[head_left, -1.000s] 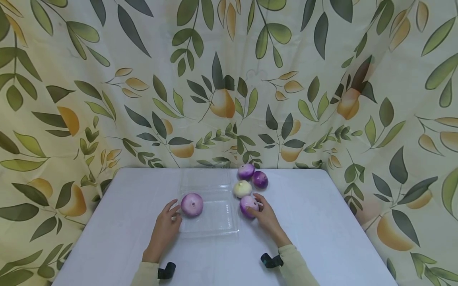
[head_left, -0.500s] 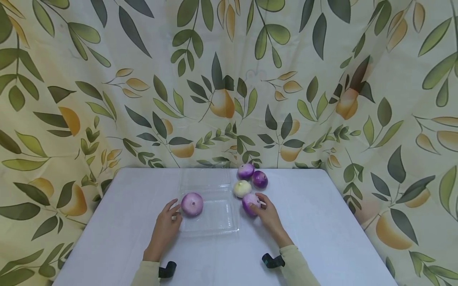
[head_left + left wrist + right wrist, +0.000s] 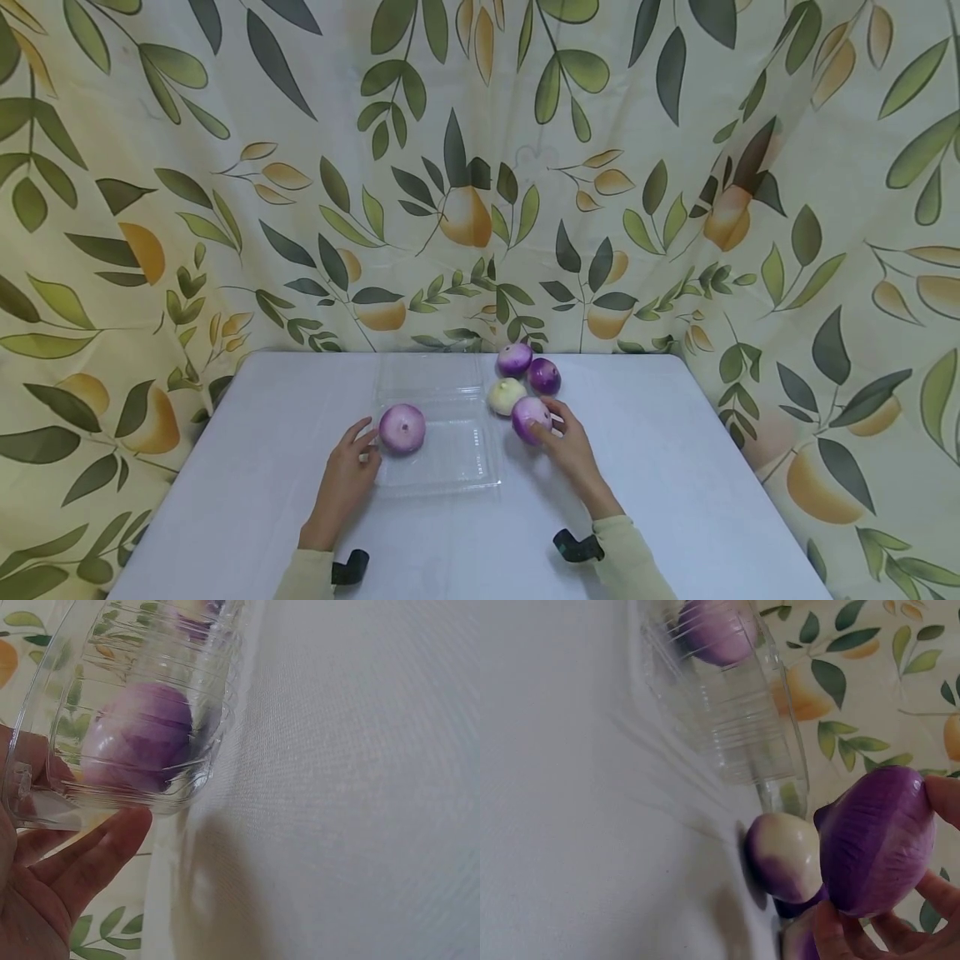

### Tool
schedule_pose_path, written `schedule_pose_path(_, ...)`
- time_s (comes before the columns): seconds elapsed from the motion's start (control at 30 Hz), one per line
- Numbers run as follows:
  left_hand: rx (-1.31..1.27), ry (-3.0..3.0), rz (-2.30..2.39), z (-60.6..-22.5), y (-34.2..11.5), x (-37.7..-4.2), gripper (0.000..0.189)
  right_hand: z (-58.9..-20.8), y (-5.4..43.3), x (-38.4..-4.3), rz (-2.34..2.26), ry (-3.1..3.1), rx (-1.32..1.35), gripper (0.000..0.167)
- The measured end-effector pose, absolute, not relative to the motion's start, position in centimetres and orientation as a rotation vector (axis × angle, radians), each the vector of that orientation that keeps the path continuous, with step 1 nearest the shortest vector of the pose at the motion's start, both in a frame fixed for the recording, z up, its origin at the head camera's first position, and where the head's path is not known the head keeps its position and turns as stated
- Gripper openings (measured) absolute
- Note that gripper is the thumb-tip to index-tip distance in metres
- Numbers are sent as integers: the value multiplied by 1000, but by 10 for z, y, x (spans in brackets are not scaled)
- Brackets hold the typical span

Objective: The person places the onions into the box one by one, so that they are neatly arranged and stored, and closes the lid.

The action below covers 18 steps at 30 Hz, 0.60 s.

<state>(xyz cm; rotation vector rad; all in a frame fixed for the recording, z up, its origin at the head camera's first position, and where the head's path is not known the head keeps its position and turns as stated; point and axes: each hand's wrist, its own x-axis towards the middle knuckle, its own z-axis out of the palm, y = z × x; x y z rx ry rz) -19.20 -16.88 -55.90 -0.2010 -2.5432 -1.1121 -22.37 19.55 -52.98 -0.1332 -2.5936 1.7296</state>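
Note:
My right hand [image 3: 572,442] holds a red onion [image 3: 531,419] between thumb and fingers, raised off the table in the right wrist view. At its left stands a clear plastic clamshell container [image 3: 457,482], lid opened back, with another red onion [image 3: 402,429] in the left part of its tray. My left hand [image 3: 351,468] is at the container's left edge, its fingers [image 3: 97,859] on both sides of the rim. Close behind the held onion lie a pale onion [image 3: 506,395] and two more purple onions, one at the back [image 3: 514,359] and a darker onion [image 3: 544,377].
A white cloth covers the table [image 3: 637,433]. Behind and beside it hangs a leaf-and-fruit patterned curtain [image 3: 480,167]. Each wrist wears a black camera mount, the left mount [image 3: 350,568] and the right mount [image 3: 577,547].
My right hand has lifted the red onion off the table, moving it slightly up and to the right. The left hand and the container have stayed in place.

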Motion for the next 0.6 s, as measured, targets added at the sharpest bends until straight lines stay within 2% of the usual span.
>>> schedule_pose_path(0.6, -188, -2563, -1091, -559, -167, -192, 36, -492, 184, -208, 1875, -2483, -39, 59)
